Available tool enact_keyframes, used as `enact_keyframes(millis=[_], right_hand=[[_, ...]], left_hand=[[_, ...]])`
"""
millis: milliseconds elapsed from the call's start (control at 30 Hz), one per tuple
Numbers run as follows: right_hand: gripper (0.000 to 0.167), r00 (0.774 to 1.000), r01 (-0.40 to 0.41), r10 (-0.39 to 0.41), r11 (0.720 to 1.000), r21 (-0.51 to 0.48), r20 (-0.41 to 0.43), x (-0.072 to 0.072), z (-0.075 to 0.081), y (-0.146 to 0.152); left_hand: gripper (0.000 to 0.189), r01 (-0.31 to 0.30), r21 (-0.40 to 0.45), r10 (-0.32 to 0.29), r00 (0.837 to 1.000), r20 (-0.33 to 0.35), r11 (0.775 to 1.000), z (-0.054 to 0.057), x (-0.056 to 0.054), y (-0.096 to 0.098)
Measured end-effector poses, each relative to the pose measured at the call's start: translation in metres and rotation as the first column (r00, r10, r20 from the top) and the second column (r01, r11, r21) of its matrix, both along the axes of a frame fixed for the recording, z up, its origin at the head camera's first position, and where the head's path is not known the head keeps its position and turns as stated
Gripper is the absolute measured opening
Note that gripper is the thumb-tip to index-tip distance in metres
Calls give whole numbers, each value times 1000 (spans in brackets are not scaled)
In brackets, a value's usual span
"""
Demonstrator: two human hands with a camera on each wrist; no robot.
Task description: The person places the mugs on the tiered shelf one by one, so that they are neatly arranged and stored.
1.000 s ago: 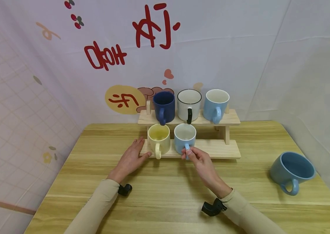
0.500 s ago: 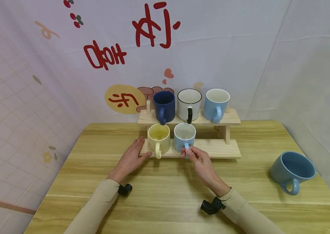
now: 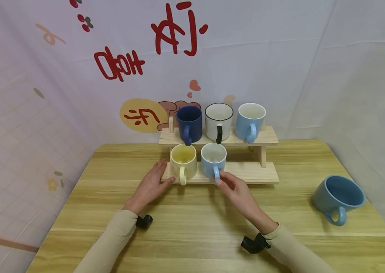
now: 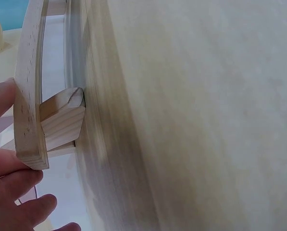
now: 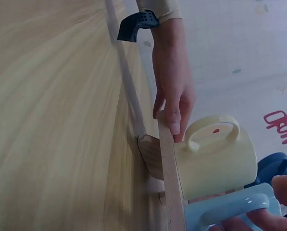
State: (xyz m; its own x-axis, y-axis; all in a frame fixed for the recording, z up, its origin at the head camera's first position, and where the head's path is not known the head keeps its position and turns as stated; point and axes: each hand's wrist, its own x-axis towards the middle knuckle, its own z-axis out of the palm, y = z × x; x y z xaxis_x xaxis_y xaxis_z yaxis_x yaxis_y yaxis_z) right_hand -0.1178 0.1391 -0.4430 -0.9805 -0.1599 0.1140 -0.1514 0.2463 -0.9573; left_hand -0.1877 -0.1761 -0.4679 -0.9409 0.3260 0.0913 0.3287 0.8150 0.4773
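Observation:
My left hand (image 3: 148, 189) holds the left end of the wooden rack's lower board (image 3: 252, 172). In the right wrist view its thumb lies over the top, with fingers beneath. Beside it on that board stands a pale yellow mug (image 3: 189, 167), handle toward me. Right of that is a light blue mug (image 3: 209, 167) with a white inside, upright on the board. My right hand (image 3: 238, 195) is at this mug's handle, fingers loosened. In the right wrist view the thumb (image 5: 285, 190) sits apart from the handle, while fingertips (image 5: 266, 220) show close behind it.
On the upper board stand a dark blue mug (image 3: 192, 129), a white mug (image 3: 217, 129) with black rim and handle, and another light blue mug (image 3: 245, 125). A larger grey-blue mug (image 3: 325, 195) is at the table's right. A printed cloth (image 3: 264, 68) hangs behind.
My right hand's fingers have loosened from the light blue mug's handle and shifted slightly right. The left hand keeps its place on the rack. The head view has shifted slightly.

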Motion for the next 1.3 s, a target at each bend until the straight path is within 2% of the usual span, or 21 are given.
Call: enact_keyframes(millis=[267, 600, 1000, 1300], right_hand=[[40, 998, -17, 20, 998, 53, -58, 14, 2, 15], [31, 996, 62, -49, 983, 172, -79, 34, 15, 40], [25, 976, 196, -155, 935, 296, -156, 59, 27, 90], [24, 946, 306, -233, 870, 386, -226, 78, 36, 131]], left_hand=[[81, 11, 1, -11, 1000, -16, 1000, -1, 0, -1], [81, 10, -2, -10, 1000, -17, 1000, -2, 1, -2], [81, 12, 1, -12, 1000, -13, 1000, -1, -1, -1], [82, 11, -8, -11, 1000, -18, 1000, -1, 0, -1]])
